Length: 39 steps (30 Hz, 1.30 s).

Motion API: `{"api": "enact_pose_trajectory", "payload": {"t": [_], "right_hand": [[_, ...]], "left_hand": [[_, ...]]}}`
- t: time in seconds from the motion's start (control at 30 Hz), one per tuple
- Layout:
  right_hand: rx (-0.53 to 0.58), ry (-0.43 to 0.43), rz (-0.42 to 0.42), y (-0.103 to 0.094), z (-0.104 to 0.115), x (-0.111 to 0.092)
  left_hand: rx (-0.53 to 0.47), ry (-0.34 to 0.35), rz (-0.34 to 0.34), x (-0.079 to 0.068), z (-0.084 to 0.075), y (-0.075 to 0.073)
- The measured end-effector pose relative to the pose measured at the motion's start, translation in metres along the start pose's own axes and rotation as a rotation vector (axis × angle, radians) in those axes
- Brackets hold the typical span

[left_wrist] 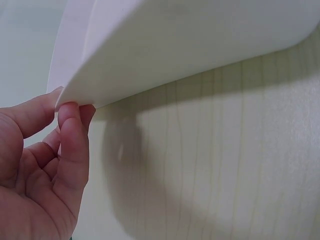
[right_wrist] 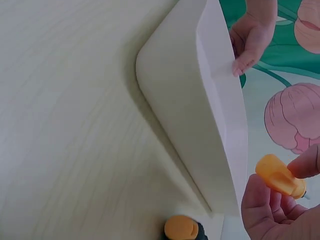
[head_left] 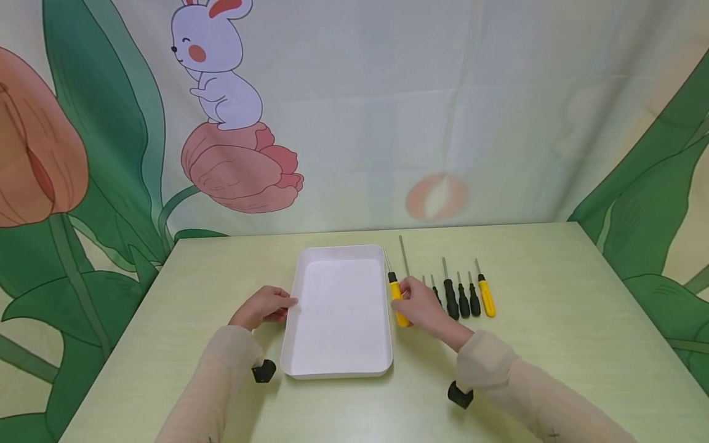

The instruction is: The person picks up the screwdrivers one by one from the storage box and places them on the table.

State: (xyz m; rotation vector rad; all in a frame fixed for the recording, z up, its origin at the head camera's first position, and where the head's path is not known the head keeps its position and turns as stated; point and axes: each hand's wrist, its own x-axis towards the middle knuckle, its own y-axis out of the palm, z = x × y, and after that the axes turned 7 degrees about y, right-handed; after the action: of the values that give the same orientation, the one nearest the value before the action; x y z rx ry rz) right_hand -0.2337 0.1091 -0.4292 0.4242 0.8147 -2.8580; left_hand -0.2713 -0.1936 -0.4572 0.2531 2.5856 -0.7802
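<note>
My left hand [head_left: 268,304] pinches the left rim of a white rectangular tray [head_left: 342,307], thumb on top and fingers curled beneath, as the left wrist view shows. Just beyond the tray's right edge, my right hand [head_left: 422,306] holds a yellow-handled screwdriver [head_left: 395,290] with a black collar. Its thin shaft points toward the back of the table. In the right wrist view, thumb and fingers close round the yellow handle [right_wrist: 278,175]. The tray has only its bare white floor showing.
Right of my right hand, several black-handled screwdrivers [head_left: 451,300] lie in a row, with another yellow screwdriver [head_left: 487,298] at its end. A long shaft [head_left: 404,255] shows behind that hand, its handle hidden. A printed curtain [head_left: 354,123] hangs behind the pale table [head_left: 554,344].
</note>
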Motion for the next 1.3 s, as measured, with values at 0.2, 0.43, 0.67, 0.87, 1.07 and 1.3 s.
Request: {"api": "enact_pose_trajectory", "payload": {"t": [0.2,0.43,0.67,0.87,1.07,1.3], "right_hand": [[-0.006,0.032,-0.016,-0.015,-0.007,0.004],[-0.012,0.053,-0.027,-0.033,-0.017,0.011],[-0.033,0.065,-0.056,-0.052,-0.028,0.016],[-0.008,0.08,-0.094,-0.065,-0.036,0.02],[0.013,0.108,-0.117,-0.076,-0.043,0.02],[0.018,0.114,-0.122,-0.087,-0.055,0.022]], "left_hand": [[-0.005,0.006,0.004,-0.001,0.0,0.0],[0.01,-0.015,0.003,0.001,0.0,0.0],[0.01,0.001,0.023,-0.002,-0.001,-0.002],[-0.001,-0.001,-0.003,-0.003,-0.002,0.0],[-0.008,0.004,-0.003,0.001,0.001,0.0],[-0.001,0.0,-0.007,0.002,0.001,0.001]]}}
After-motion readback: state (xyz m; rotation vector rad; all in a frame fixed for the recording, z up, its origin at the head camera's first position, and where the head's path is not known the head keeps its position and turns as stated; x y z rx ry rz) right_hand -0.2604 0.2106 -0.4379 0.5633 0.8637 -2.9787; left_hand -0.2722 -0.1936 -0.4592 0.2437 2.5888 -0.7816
